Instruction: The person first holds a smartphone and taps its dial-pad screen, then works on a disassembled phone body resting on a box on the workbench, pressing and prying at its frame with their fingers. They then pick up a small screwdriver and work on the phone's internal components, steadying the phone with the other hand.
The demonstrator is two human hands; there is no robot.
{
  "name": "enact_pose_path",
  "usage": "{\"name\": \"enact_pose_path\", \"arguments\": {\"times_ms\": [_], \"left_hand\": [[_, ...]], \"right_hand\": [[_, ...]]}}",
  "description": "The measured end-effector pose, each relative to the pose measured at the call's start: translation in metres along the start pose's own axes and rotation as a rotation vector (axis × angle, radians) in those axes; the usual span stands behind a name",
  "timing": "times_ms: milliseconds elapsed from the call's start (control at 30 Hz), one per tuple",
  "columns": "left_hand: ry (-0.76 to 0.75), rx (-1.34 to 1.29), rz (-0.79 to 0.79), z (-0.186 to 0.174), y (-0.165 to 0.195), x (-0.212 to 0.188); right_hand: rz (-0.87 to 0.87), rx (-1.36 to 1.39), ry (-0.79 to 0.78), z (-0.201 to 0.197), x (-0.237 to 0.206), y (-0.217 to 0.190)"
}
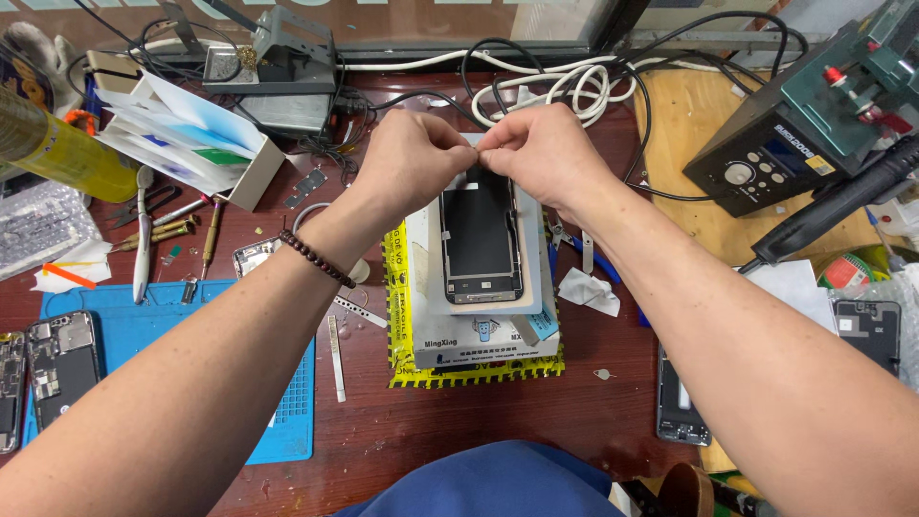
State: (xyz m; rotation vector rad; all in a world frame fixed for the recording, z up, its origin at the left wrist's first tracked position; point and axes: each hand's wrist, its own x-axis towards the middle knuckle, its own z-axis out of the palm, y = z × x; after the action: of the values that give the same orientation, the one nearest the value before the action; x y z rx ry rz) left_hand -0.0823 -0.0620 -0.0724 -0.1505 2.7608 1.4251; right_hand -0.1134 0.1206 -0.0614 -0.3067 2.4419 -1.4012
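A black phone screen panel (pixel 481 235) lies flat on a white box (pixel 479 335) wrapped in yellow tape, mid-bench. Both the left hand (pixel 414 158) and right hand (pixel 543 153) pinch fingertips together at its top edge. A blue work mat (pixel 287 412) and opened phones (pixel 59 356) lie left.

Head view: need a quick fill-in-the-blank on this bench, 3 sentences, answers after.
1. Both hands, left hand and right hand, pinch at the top edge of the black ____ panel.
2. A bead bracelet sits on the ____ wrist.
3. The mat at the left, under the opened phones, is ____ in colour.

Answers: phone screen; left; blue
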Motion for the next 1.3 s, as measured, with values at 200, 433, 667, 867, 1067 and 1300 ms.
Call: {"name": "enact_pose_path", "arguments": {"times_ms": [200,433,667,867,1067,1300], "left_hand": [[-0.063,-0.193,-0.037,0.000,0.005,0.003],[-0.207,-0.426,-0.216,-0.008,0.008,0.007],[-0.241,-0.499,-0.231,-0.008,0.005,0.009],[-0.238,-0.479,-0.309,-0.010,0.003,0.011],[-0.253,-0.550,-0.309,-0.015,0.005,0.010],[0.108,-0.139,-0.118,-0.012,0.003,0.007]], "right_hand": [[-0.107,0.004,0.030,-0.005,-0.005,-0.003],[-0.424,-0.286,0.131,-0.013,-0.017,-0.003],[-0.484,-0.377,0.148,-0.010,-0.019,-0.005],[-0.513,-0.353,0.078,-0.012,-0.018,-0.010],[-0.553,-0.419,0.124,-0.011,-0.023,-0.012],[-0.486,-0.418,0.103,-0.014,-0.018,-0.004]]}}
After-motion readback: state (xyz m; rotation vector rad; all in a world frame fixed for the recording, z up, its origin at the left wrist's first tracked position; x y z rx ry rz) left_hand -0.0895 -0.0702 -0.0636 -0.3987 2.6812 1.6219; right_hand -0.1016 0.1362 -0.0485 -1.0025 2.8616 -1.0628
